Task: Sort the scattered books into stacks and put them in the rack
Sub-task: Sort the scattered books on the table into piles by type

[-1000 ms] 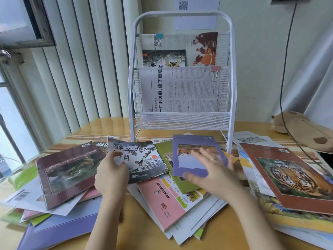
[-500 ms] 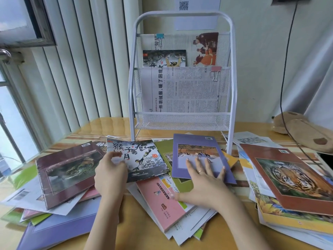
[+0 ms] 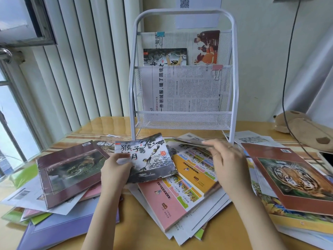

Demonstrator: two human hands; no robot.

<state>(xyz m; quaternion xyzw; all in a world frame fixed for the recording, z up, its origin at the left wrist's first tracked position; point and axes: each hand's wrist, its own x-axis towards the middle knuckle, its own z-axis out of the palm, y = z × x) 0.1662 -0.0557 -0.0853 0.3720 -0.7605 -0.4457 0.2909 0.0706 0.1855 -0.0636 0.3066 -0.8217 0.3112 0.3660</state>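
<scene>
Daylight comes through a window (image 3: 10, 112) on the left, beside pale vertical blinds (image 3: 81, 65). A glossy wooden table (image 3: 108, 123) stands against a cream wall (image 3: 261, 60), where a black cable (image 3: 286, 69) hangs down.

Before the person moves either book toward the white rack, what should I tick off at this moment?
1. Left hand grip on the grey ink-painted monkey book: ok, thumb on the cover.
2. Right hand grip on the thin blurred book: cannot tell, motion blur.
3. White wire-mesh rack upright: ok.
4. Lowest rack pocket free: ok, nothing visible behind the mesh.
5. Books sorted into stacks: not ok, scattered.
</scene>
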